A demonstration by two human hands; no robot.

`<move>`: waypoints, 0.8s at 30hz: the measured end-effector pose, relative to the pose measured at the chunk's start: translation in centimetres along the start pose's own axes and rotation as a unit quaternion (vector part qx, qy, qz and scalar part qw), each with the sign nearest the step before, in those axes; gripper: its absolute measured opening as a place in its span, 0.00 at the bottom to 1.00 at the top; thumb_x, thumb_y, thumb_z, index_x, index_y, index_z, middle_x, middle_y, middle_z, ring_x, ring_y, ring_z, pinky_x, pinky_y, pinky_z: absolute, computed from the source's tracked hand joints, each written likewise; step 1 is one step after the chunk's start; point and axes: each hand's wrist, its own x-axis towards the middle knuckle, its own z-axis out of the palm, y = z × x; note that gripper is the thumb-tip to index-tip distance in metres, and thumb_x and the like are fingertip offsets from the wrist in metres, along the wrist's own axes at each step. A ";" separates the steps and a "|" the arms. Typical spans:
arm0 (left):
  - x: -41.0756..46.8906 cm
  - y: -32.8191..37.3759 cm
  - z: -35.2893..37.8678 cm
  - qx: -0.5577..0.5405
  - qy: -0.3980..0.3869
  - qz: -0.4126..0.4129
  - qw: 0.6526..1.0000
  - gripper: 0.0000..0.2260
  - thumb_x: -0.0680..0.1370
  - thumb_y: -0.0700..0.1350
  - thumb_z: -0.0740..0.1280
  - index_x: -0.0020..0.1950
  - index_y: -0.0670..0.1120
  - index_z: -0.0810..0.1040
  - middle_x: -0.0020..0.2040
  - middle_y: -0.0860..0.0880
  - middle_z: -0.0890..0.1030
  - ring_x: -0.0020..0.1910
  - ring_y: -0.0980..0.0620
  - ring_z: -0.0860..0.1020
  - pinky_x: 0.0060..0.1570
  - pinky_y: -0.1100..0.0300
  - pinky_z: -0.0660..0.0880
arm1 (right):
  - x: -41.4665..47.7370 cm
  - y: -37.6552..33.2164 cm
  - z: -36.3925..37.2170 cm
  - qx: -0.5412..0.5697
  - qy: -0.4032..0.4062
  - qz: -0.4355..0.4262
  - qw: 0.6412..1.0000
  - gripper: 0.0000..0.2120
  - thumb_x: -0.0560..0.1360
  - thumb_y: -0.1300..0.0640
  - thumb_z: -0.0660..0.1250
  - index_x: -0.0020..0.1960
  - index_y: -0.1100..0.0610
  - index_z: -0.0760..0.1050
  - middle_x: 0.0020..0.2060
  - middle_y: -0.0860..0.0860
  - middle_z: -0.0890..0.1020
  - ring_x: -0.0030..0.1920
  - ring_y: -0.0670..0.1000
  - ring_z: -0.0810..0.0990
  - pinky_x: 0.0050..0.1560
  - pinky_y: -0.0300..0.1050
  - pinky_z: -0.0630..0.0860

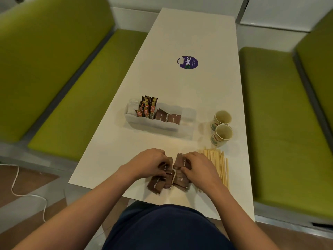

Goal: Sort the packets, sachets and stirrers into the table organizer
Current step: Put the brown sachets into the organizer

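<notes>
- left hand (150,164): fingers curled down and close together, tips pinching the top of the loose brown sachets (155,184); thumb hidden
- right hand (201,168): fingers curled over the far edge of one sachet from the same pile, thumb on its near side; sachet pinched between them and tilted up
- pile: right under and between both sets of fingertips, overlapping, spilling from the fingers toward the near edge of the white table (180,83)
- wooden stirrers (219,165): flat bundle just right of the right fingers, partly hidden under that hand; contact cannot tell
- table organizer (144,122): translucent, beyond the fingertips, well apart
- compartments left to right: white sachets (132,107), upright stick packets (148,107), sorted brown sachets (167,117) in two stacks; rightmost too blurred to tell
- paper cups (223,135): two, beyond and right of the right fingers, past the stirrer tips, just beside each other
- purple sticker (187,62): far beyond the fingers, past the organizer
- green benches (72,96): both sides of the table
</notes>
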 end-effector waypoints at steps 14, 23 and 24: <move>-0.2 -0.5 -1.9 0.080 0.166 -0.045 0.982 0.13 0.82 0.52 0.58 0.59 0.53 0.81 0.49 0.53 0.84 0.48 0.51 0.80 0.41 0.54 0.79 | 0.1 -0.2 -1.5 0.028 0.149 0.004 0.988 0.14 0.85 0.50 0.58 0.67 0.49 0.77 0.55 0.45 0.84 0.53 0.52 0.78 0.44 0.53 0.78; 2.6 -4.1 -12.0 0.067 0.306 -0.097 0.945 0.11 0.84 0.50 0.60 0.61 0.53 0.81 0.54 0.53 0.79 0.57 0.49 0.73 0.38 0.54 0.72 | 1.0 -1.2 -3.2 0.158 0.199 -0.001 0.967 0.15 0.81 0.60 0.66 0.66 0.52 0.78 0.55 0.48 0.85 0.52 0.50 0.82 0.54 0.45 0.78; 3.3 -4.4 -12.6 0.077 0.292 -0.100 0.948 0.12 0.84 0.50 0.60 0.61 0.53 0.81 0.54 0.52 0.78 0.57 0.48 0.73 0.37 0.54 0.70 | 1.0 -1.3 -3.2 0.169 0.200 0.001 0.965 0.14 0.81 0.59 0.66 0.66 0.51 0.77 0.54 0.47 0.85 0.52 0.49 0.82 0.54 0.46 0.79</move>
